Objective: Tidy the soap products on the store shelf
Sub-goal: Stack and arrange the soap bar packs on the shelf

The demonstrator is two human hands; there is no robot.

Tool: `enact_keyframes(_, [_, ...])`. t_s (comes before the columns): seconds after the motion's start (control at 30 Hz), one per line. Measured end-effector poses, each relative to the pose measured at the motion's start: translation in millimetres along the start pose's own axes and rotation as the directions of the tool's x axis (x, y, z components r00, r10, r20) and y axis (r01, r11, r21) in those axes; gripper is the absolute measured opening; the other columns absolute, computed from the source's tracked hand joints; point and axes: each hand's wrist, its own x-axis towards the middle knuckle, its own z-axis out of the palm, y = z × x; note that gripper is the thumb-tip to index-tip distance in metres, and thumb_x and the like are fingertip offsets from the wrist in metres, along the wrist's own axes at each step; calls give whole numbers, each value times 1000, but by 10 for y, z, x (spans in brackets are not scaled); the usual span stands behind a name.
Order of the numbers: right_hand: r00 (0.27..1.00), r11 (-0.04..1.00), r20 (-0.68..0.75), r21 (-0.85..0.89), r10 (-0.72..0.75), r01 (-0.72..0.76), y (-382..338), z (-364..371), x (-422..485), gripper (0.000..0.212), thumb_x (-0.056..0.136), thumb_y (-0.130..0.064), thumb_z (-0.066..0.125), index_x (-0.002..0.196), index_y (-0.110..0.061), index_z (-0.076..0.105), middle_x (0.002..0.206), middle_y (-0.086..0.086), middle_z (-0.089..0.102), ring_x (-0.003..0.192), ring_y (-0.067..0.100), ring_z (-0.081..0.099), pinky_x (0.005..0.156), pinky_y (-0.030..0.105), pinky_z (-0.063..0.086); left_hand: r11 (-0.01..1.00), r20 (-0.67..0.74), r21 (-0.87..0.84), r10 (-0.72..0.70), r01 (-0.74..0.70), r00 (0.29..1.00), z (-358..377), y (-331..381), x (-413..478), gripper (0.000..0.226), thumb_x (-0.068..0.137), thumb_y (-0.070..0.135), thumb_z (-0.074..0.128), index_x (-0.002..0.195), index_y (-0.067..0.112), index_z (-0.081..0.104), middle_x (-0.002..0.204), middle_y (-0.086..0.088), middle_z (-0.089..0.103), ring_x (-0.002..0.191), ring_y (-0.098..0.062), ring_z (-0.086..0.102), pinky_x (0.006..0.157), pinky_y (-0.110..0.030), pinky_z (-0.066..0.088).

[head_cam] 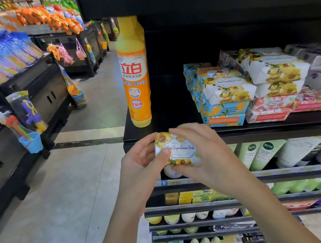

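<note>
A wrapped soap bar [178, 151] with yellow flowers and a script label is held in front of the black shelf's [282, 126] front edge. My left hand [141, 162] grips its left side, thumb on the label. My right hand [200, 152] holds its right side, fingers over the top and thumb under the bottom. On the shelf to the right, more wrapped soaps lie in loose stacks: yellow-flower bars [227, 87], blue-and-orange bars [221, 111] and red-patterned bars [287, 104]. Some lie askew.
A tall orange dish-detergent bottle [135, 77] stands at the shelf's left end, with bare black shelf between it and the soaps. Lower shelves hold green tubes [265, 154] and small boxes. Across the aisle on the left, toys hang from a dark display counter [28, 115].
</note>
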Motion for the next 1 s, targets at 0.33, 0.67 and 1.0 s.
enact_keyframes(0.33, [982, 985, 151, -145, 115, -94, -25, -231, 461, 79, 91, -32, 77, 157, -21, 35, 156, -5, 39, 144, 16, 33, 117, 29, 26, 548, 68, 770, 439, -327, 896, -361, -98, 329, 41, 88, 40, 74, 125, 23, 69, 121, 10, 66, 115, -4, 56, 96, -13, 40])
enact_keyframes(0.67, [938, 969, 262, -161, 227, -189, -4, -260, 778, 76, 96, -28, 71, 160, -16, 30, 162, 2, 36, 150, 23, 29, 125, 38, 20, 352, 137, 869, 504, -347, 853, -415, -451, 502, 49, 83, 28, 84, 128, 13, 70, 133, -3, 67, 127, -23, 57, 107, -37, 38])
enact_keyframes(1.0, [981, 982, -164, -142, 100, -124, 90, 86, 452, 52, 89, -15, 79, 138, -11, 63, 139, 4, 60, 131, 25, 50, 111, 32, 37, 461, 77, 811, 526, -360, 847, -422, -535, 526, 48, 82, 28, 83, 127, 15, 71, 134, 0, 66, 128, -16, 52, 108, -35, 39])
